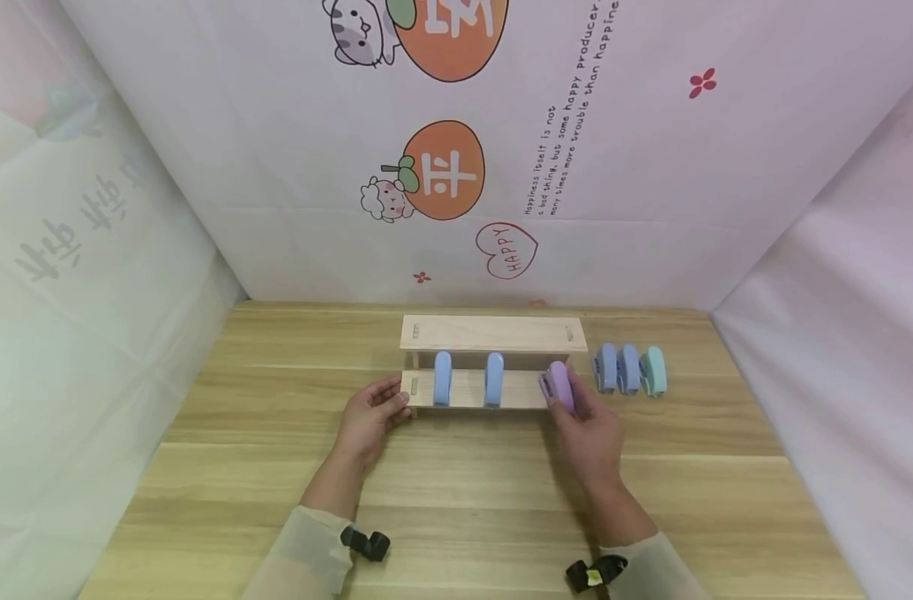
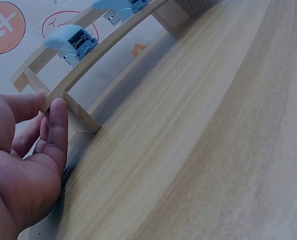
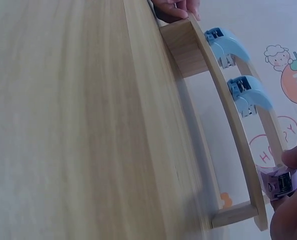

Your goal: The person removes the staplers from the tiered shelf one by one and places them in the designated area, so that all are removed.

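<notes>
A two-step light wooden rack (image 1: 494, 333) stands on the table. Two light-blue mini staplers, one on the left (image 1: 443, 379) and one nearer the middle (image 1: 494, 379), sit upright on its lower step. My left hand (image 1: 370, 421) pinches the left end of that step between thumb and fingers, seen close up in the left wrist view. Toward the step's right end, my right hand (image 1: 591, 437) grips a purple mini stapler (image 1: 561, 385). In the right wrist view the purple stapler (image 3: 278, 182) is at the step's edge; whether it rests on the wood, I cannot tell.
Right of the rack, two blue staplers (image 1: 617, 369) and a mint-green one (image 1: 655, 371) stand side by side on the wooden table (image 1: 456, 500). A white printed cloth (image 1: 614, 267) rises behind the table, with more cloth at both sides.
</notes>
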Demonstrator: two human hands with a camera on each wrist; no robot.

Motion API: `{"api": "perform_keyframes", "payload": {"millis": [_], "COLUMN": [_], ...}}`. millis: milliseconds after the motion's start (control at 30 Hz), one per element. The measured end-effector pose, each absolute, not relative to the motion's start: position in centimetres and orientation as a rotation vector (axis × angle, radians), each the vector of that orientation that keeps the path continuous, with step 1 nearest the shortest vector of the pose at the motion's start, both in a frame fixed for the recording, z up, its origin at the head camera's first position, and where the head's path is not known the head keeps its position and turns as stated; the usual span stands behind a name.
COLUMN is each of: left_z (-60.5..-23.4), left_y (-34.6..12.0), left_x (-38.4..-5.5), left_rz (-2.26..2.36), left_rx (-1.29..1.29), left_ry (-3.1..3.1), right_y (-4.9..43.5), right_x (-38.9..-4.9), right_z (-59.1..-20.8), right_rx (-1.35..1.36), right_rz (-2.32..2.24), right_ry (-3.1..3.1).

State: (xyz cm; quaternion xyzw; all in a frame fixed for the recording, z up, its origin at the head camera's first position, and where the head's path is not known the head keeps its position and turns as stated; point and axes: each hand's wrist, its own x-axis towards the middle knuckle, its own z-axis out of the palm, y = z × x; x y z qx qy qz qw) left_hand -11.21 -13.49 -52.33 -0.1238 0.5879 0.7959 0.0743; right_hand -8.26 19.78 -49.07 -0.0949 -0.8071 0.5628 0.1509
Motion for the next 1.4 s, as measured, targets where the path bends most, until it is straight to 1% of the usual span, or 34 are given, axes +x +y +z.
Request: {"api": "perform_keyframes", "payload": {"millis": [400, 900, 1400], "left_z": [-52.4, -52.3, -52.4], "left_y": [-13.5, -13.5, -13.4], "left_x": [-11.3, -11.2, -11.2], "left_rz": [2.387, 2.398, 2.409], "left_rx": [-0.381, -0.362, -0.372], "left_ry": [1.747, 1.747, 1.737], "right_y": [20.9, 22.0, 23.2], "right_x": [-8.0, -7.7, -7.5], "right_z": [-49.2, -48.5, -48.8], "right_rx": [-0.253, -0.337, -0.356], "right_rz": [1.638, 1.673, 1.605], "right_ry": [-2.214, -2.204, -2.229]}}
